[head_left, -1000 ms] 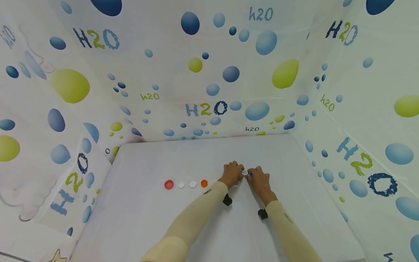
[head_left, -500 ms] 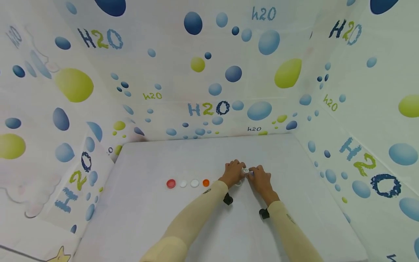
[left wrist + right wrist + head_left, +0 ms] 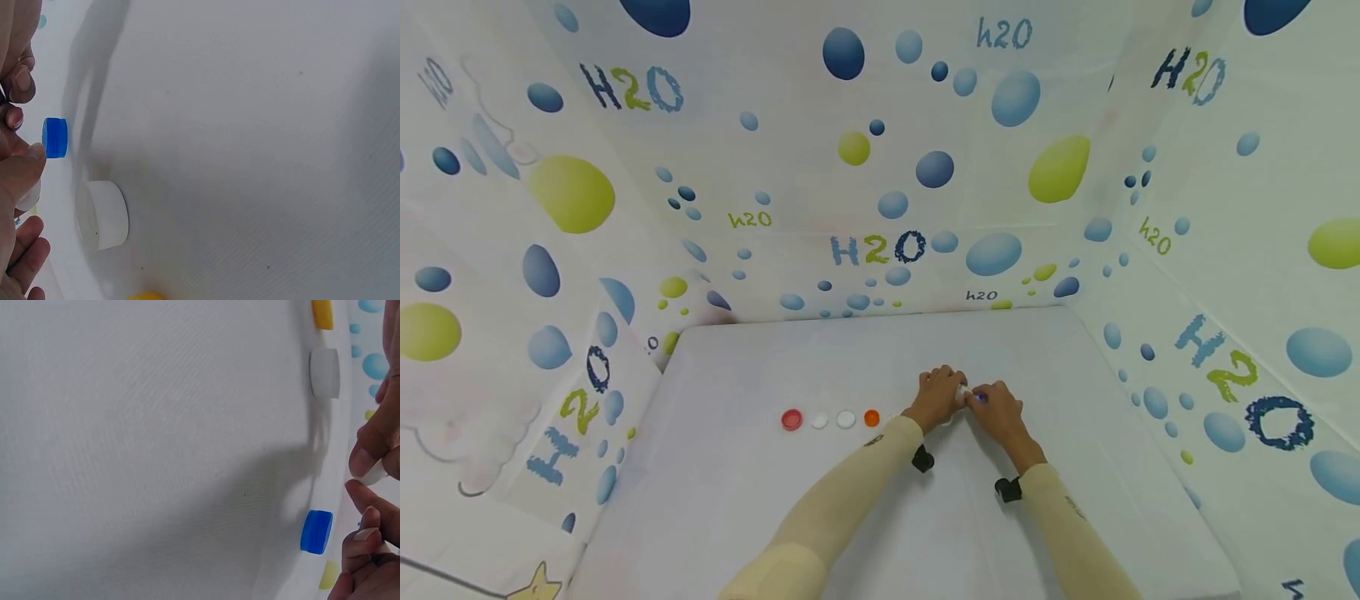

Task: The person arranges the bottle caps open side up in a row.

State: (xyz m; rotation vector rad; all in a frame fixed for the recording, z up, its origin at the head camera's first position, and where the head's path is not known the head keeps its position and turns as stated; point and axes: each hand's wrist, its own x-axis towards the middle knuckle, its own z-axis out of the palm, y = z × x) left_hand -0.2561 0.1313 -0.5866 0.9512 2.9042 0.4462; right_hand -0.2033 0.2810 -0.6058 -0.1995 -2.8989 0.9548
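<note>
In the head view my left hand [image 3: 937,397] and right hand [image 3: 997,412] meet over the right part of the table. Between thumb and fingers, the left hand pinches a small white round piece [image 3: 29,197], mostly covered by them. The right hand's fingers are bent, with one fingertip [image 3: 354,487] against or very near that piece; whether they grip it is hidden. A blue bottle cap [image 3: 317,532] stands on the table by the right hand. Under the left hand are a white cap [image 3: 109,215] and part of a yellow cap [image 3: 147,296].
Left of the hands, a row on the white table [image 3: 730,500] holds a red cap [image 3: 792,419], two white caps, one of them a white disc [image 3: 846,419], and an orange cap [image 3: 872,418]. A printed sheet [image 3: 760,167] hangs around the table.
The white piece showed its round face between the hands earlier; now the right fingers have come closer and cover most of it. The head view has shifted slightly. The row of caps stays put.
</note>
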